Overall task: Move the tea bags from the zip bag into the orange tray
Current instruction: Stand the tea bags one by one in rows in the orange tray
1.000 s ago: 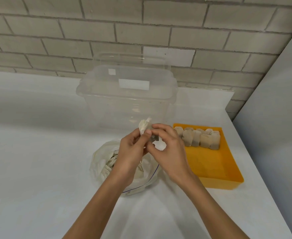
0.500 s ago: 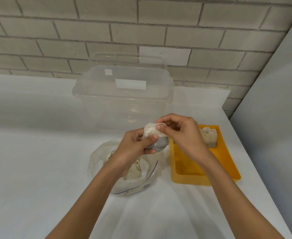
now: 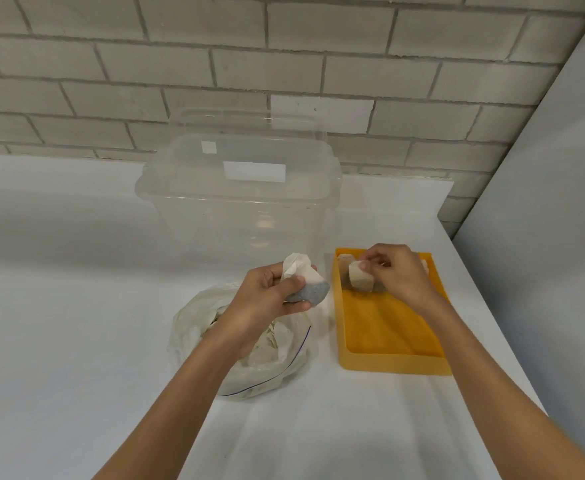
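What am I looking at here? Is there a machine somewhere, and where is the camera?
There is no machine here. These are a person's two bare hands, filmed by one camera worn on the head, which looks forward and down. On the white table lie a clear zip bag with tea bags inside and an orange tray to its right. A big clear box stands behind them, against a brick wall. The left hand grips a bundle of tea bags above the zip bag; how many it holds I cannot tell. The right hand pinches one tea bag at the tray's far end, beside other bags already there.
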A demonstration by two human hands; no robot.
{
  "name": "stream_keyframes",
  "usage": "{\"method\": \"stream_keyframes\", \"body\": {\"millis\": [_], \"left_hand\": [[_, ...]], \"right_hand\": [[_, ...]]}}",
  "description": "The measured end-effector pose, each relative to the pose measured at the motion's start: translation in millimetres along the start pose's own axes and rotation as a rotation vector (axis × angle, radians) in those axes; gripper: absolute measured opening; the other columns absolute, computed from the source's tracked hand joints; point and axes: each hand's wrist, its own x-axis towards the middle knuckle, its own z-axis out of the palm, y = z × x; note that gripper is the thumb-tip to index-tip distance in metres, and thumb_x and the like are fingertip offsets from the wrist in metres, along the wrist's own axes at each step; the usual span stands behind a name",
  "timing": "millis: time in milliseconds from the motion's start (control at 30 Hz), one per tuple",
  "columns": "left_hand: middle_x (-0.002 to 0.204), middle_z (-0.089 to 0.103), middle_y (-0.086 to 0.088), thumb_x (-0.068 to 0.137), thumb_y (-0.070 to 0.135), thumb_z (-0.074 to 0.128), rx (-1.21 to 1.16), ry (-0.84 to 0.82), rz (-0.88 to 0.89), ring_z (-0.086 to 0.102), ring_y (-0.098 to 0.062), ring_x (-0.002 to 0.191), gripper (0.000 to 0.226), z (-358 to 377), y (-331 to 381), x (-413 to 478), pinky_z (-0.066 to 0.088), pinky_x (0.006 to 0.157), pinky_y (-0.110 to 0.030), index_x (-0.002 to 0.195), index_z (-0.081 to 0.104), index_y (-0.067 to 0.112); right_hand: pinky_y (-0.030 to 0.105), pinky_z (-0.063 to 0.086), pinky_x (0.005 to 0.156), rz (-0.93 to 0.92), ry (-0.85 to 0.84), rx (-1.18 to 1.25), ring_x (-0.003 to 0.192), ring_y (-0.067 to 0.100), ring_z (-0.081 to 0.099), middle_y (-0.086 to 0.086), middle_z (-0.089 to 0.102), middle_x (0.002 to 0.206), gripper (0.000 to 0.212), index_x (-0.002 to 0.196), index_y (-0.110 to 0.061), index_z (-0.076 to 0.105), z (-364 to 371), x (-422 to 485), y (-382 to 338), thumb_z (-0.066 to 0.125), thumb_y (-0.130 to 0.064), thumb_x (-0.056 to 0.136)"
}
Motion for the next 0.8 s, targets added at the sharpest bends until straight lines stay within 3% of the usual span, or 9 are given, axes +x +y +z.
{"method": "stream_keyframes", "body": {"millis": [167,267,433,667,733,800], "left_hand": [[0.109,0.071,-0.013,0.094,0.009,0.058,0.033,0.012,0.016,0.068,-0.017,0.096,0.023,-2.5,-1.2,1.2,0.057,0.073,-0.021,0.115,0.067,0.006],[0.105,0.071,-0.013,0.092,0.010,0.060,0.036,0.030,0.021,0.066,-0.015,0.092,0.021,-4.7,-1.7,1.2,0.058,0.073,-0.022,0.111,0.068,0.010],[0.098,0.071,-0.008,0.091,0.012,0.062,0.040,0.046,0.025,0.066,-0.012,0.087,0.021,-5.5,-3.0,2.4,0.058,0.073,-0.022,0.111,0.067,0.010],[0.092,0.069,-0.003,0.091,0.015,0.062,0.037,0.035,0.041,0.065,-0.008,0.084,0.019,0.2,-4.3,5.8,0.057,0.073,-0.022,0.109,0.067,0.011],[0.093,0.070,-0.002,0.091,0.015,0.063,0.042,0.033,0.045,0.066,-0.009,0.085,0.019,0.9,-4.9,6.9,0.057,0.072,-0.022,0.109,0.067,0.011],[0.094,0.070,-0.002,0.091,0.016,0.063,0.039,0.038,0.046,0.066,-0.009,0.086,0.020,2.0,-5.6,8.3,0.056,0.071,-0.022,0.109,0.067,0.012]], "right_hand": [[0.022,0.045,0.069,0.072,-0.033,-0.021,0.077,0.014,0.060,0.004,0.068,0.089,0.008,0.085,-0.016,0.062,23.9,10.8,9.6,0.066,-0.010,0.087],[0.025,0.047,0.074,0.068,-0.028,-0.080,0.084,0.018,0.061,0.005,0.066,0.090,0.007,0.088,-0.014,0.062,29.7,14.1,11.6,0.065,-0.008,0.088],[0.021,0.041,0.066,0.013,0.009,-0.160,0.079,0.020,0.064,0.008,0.068,0.084,0.004,0.089,-0.014,0.061,33.9,15.2,9.0,0.061,-0.011,0.091],[0.027,0.042,0.080,-0.098,0.079,-0.365,0.098,0.029,0.058,0.016,0.060,0.112,0.022,0.112,-0.004,0.060,31.9,8.6,9.3,0.052,-0.006,0.091],[0.028,0.043,0.078,-0.129,0.126,-0.341,0.094,0.028,0.059,0.015,0.059,0.111,0.024,0.112,-0.005,0.061,26.3,5.4,4.3,0.053,-0.004,0.090],[0.020,0.042,0.070,-0.172,0.168,-0.300,0.084,0.021,0.059,0.011,0.063,0.105,0.022,0.106,-0.008,0.066,19.1,1.2,-5.8,0.055,-0.003,0.088]]}}
